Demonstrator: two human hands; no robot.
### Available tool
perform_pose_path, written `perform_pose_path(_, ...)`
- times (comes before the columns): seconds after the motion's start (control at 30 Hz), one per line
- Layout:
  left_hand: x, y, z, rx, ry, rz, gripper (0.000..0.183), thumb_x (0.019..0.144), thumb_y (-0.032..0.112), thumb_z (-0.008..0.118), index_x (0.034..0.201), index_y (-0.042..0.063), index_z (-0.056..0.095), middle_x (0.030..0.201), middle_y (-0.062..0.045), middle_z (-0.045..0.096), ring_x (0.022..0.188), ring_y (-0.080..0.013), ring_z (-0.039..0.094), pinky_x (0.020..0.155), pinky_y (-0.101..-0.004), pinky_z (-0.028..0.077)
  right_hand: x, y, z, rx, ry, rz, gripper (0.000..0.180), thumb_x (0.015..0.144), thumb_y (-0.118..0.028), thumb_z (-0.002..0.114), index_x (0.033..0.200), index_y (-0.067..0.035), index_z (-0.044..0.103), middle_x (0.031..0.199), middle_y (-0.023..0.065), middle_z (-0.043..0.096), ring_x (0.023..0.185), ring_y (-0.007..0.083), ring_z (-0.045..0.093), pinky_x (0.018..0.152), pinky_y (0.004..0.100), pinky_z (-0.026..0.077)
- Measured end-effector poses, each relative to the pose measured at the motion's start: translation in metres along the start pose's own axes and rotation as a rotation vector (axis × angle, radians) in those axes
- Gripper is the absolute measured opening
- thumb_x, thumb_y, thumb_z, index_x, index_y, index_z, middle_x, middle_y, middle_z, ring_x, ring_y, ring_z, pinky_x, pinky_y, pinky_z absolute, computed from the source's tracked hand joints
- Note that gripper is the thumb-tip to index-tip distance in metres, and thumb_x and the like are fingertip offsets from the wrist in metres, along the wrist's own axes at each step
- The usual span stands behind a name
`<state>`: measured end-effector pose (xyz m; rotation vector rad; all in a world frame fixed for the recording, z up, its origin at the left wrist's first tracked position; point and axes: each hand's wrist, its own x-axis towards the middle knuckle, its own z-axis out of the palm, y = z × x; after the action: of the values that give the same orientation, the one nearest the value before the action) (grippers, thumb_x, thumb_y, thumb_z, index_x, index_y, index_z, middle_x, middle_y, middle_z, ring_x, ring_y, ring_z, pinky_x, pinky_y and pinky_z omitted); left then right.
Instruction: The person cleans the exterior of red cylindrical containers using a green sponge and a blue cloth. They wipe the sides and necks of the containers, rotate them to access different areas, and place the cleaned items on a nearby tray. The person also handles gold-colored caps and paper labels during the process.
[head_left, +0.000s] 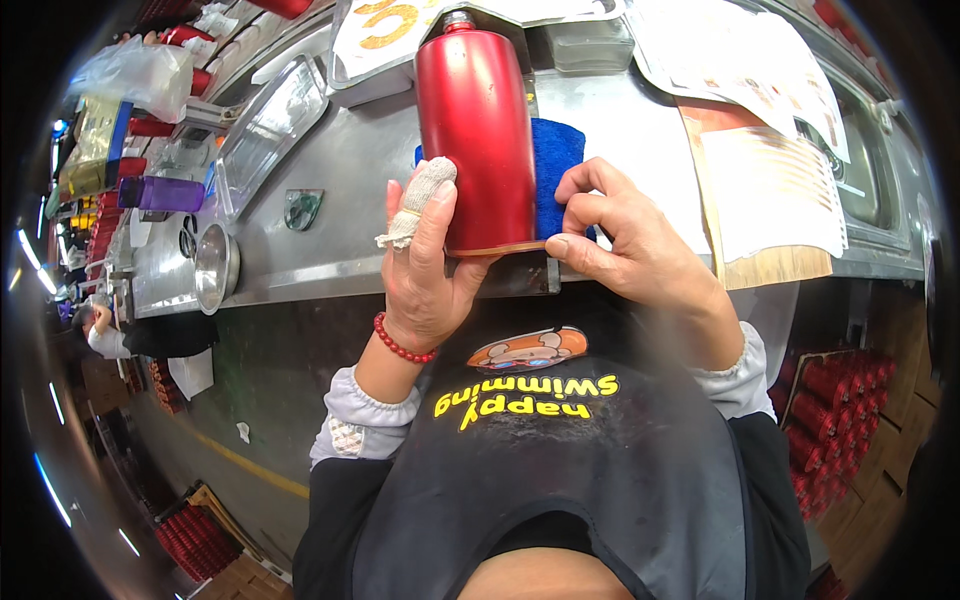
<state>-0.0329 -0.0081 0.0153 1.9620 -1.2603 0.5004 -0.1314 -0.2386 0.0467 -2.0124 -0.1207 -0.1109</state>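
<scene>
A large red metal bottle (477, 142) lies with its threaded neck pointing away from me and its base towards me. My left hand (424, 255) grips its lower left side, thumb under the base. One finger of that hand wears a cloth finger cover, bound with a band. At the base's right corner, the thumb tip of my right hand (622, 232) touches the copper-coloured rim (499, 249). The other fingers of this hand are curled and apart from the thumb, with nothing visible between them. A blue cloth (561, 169) lies beneath the bottle, partly hidden by it.
Printed sheets (772, 195) lie at the right, near a metal sink (874, 172). To the left are a clear plastic tray (274, 127), a green transparent piece (303, 208), a steel bowl (217, 268) and scissors (187, 237). Stacked red bottles (836, 424) stand below right. Another person (109, 337) is far left.
</scene>
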Motion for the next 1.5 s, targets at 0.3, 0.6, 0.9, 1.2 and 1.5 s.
perform_pose_path(0.3,0.010,0.009,-0.004,0.017,-0.044,-0.093,0.080,0.085,0.028,0.080,0.147,-0.003,0.041,0.136,-0.021,0.060,0.134,-0.0398,0.053,0.120,-0.0558,0.022,0.001,0.001,0.003,-0.030,0.019,-0.033,0.024,0.089,-0.016,0.075,0.079,-0.002,0.059,0.106,0.0097,0.052,0.097,0.0226,0.052,0.078,0.0321,0.045)
perform_pose_path(0.6,0.007,0.008,-0.001,0.012,-0.027,-0.104,0.081,0.083,0.026,0.081,0.146,-0.008,0.042,0.135,-0.022,0.061,0.128,-0.0388,0.058,0.117,-0.0523,0.032,0.004,-0.002,0.005,-0.068,0.030,-0.036,0.023,0.087,-0.017,0.076,0.079,-0.002,0.060,0.105,0.0105,0.052,0.100,0.0258,0.052,0.082,0.0348,0.045)
perform_pose_path(0.9,-0.002,0.003,0.002,-0.101,-0.027,-0.133,0.078,0.094,0.031,0.072,0.151,-0.008,0.035,0.148,-0.027,0.048,0.134,-0.0376,0.052,0.110,-0.0417,0.043,0.006,-0.007,0.007,-0.090,0.021,-0.018,0.024,0.087,-0.019,0.076,0.080,-0.002,0.061,0.106,0.0113,0.052,0.107,0.0295,0.050,0.092,0.0387,0.043)
perform_pose_path(1.2,0.000,0.005,0.001,-0.073,-0.026,-0.108,0.077,0.093,0.026,0.073,0.150,-0.009,0.034,0.146,-0.027,0.049,0.134,-0.0382,0.051,0.111,-0.0438,0.041,0.007,-0.008,0.009,-0.111,0.017,-0.012,0.024,0.087,-0.021,0.076,0.079,-0.002,0.062,0.107,0.0113,0.053,0.107,0.0300,0.050,0.092,0.0395,0.043)
perform_pose_path(1.5,0.003,0.004,0.003,-0.049,-0.025,-0.118,0.084,0.083,0.026,0.083,0.146,-0.009,0.040,0.132,-0.026,0.060,0.121,-0.0399,0.061,0.106,-0.0488,0.045,0.007,-0.008,0.009,-0.112,0.015,-0.008,0.024,0.087,-0.020,0.076,0.079,-0.002,0.061,0.107,0.0111,0.053,0.108,0.0305,0.049,0.092,0.0399,0.044)
